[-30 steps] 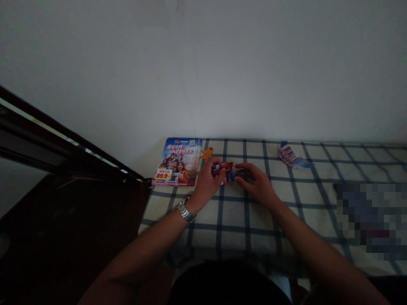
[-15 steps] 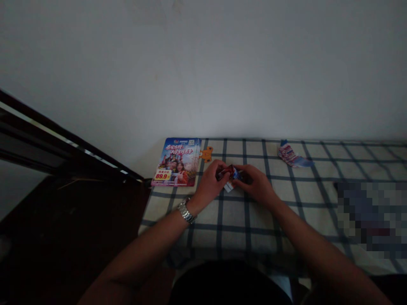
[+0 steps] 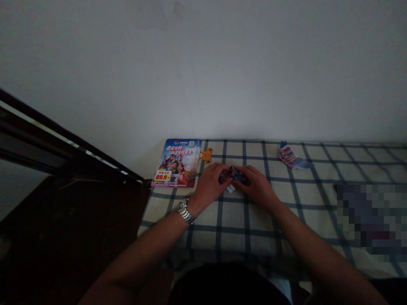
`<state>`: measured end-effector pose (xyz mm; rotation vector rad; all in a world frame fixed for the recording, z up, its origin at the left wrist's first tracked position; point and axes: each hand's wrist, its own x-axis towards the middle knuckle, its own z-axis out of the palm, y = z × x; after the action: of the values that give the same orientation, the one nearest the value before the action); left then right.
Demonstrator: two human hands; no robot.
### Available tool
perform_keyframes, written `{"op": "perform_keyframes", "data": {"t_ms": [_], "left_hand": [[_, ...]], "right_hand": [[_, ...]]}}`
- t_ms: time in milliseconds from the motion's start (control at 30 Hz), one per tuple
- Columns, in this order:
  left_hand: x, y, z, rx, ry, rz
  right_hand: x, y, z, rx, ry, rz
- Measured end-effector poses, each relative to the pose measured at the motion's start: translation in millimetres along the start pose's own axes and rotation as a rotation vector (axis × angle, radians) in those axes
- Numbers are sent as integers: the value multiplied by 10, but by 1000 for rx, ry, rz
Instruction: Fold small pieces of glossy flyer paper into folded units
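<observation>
A small folded leaflet (image 3: 232, 174), red and blue, is pinched between both hands just above the checked cloth (image 3: 222, 216). My left hand (image 3: 210, 183), with a metal watch on its wrist, grips its left end with curled fingers. From the right, my right hand (image 3: 257, 185) closes its fingers on the other end. The two hands touch over the paper, and most of it is hidden by the fingers.
A stack of colourful flyers (image 3: 177, 162) lies at the cloth's far left corner, an orange cut-out (image 3: 206, 155) beside it. A fanned pile of folded leaflets (image 3: 290, 156) lies far right. A dark wooden rail and floor are to the left. A white wall stands behind.
The hands have come closer together over the leaflet and pressed it smaller and lower towards the cloth; earlier the right hand was apart with its fingers stretched.
</observation>
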<state>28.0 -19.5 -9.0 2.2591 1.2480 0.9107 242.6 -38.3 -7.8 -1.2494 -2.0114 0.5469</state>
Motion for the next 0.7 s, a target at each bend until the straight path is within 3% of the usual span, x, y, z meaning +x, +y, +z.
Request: {"op": "perform_keyframes", "data": {"t_ms": [300, 700], "left_hand": [[14, 10, -17, -2, -18, -15], [27, -22, 7, -16, -32, -16]], "right_hand": [[4, 41, 34, -111, 31, -57], [-1, 28, 34, -79, 16, -63]]}}
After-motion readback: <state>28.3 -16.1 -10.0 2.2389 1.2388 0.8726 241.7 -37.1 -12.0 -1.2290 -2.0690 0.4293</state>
